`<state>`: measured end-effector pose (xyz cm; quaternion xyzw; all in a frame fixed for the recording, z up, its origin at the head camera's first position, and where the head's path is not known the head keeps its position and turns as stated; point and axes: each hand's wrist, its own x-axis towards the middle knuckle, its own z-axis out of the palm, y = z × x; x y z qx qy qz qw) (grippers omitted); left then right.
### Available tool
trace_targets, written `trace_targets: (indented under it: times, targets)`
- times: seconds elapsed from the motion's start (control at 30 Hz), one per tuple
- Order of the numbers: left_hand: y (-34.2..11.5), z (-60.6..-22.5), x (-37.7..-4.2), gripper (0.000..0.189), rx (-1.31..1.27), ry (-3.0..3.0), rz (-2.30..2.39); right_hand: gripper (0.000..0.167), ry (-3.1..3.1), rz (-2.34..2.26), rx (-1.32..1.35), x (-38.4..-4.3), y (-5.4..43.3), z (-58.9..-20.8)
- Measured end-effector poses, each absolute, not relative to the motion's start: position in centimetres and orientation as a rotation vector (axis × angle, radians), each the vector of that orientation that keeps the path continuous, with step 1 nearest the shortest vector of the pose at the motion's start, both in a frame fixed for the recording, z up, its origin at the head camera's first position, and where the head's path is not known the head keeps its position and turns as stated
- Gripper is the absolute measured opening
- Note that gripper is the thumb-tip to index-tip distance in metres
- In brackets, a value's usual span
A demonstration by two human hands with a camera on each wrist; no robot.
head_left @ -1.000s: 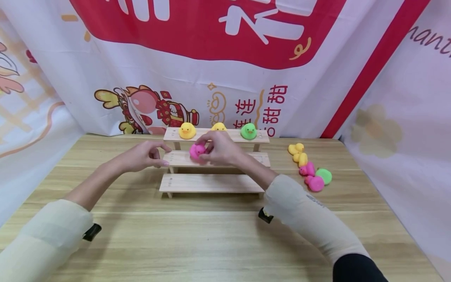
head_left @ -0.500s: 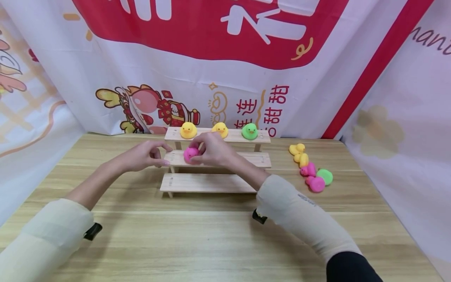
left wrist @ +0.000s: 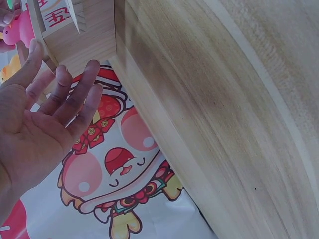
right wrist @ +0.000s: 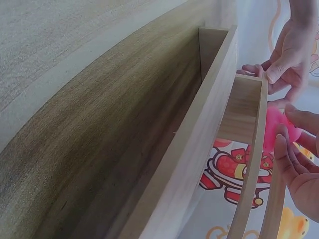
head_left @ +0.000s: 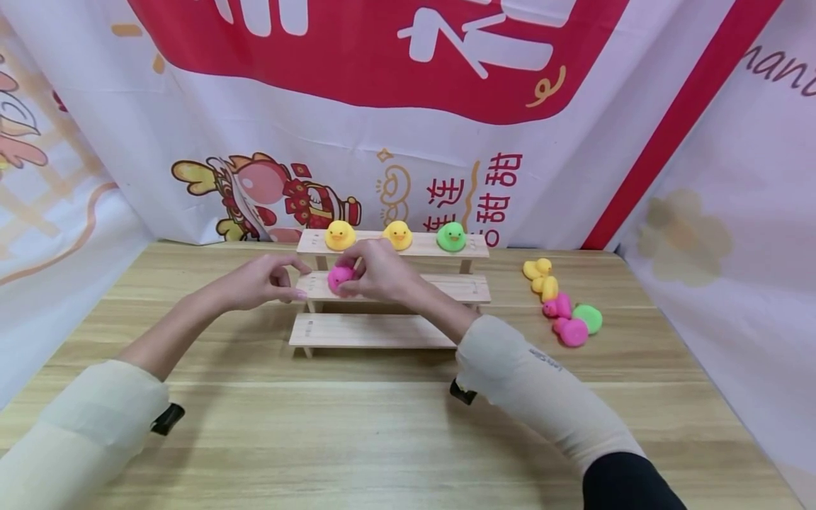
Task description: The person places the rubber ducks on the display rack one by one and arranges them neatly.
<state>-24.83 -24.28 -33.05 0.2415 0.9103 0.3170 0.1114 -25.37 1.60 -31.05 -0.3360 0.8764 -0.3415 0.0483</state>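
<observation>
Printed cloth (head_left: 287, 120) walls the wood-grained table (head_left: 357, 432), which spans the lower frame. At centre the right hand (head_left: 381, 269) pinches a pink duck (head_left: 338, 280) at the middle shelf (head_left: 449, 287) — the left hand (head_left: 256, 283), fingers loosely spread, touches that shelf's left edge.

Worktop (head_left: 376, 425), wood-grained, bearing a three-tier stand (head_left: 376, 331) and, at right, five clustered ducks (head_left: 557, 306). Top tier (head_left: 423, 245): two yellow ducks (head_left: 341, 235), one green duck (head_left: 451, 236). Middle tier (head_left: 455, 287), toward the left: one pink duck (head_left: 340, 280).
</observation>
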Motion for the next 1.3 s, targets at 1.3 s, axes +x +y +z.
trace_targets:
  times: [1.3]
  targets:
    - [-24.1,-33.0,-24.8,0.047,0.736,2.691,0.915,0.033,2.721,-1.119,-1.022,-24.1,8.2,-29.9]
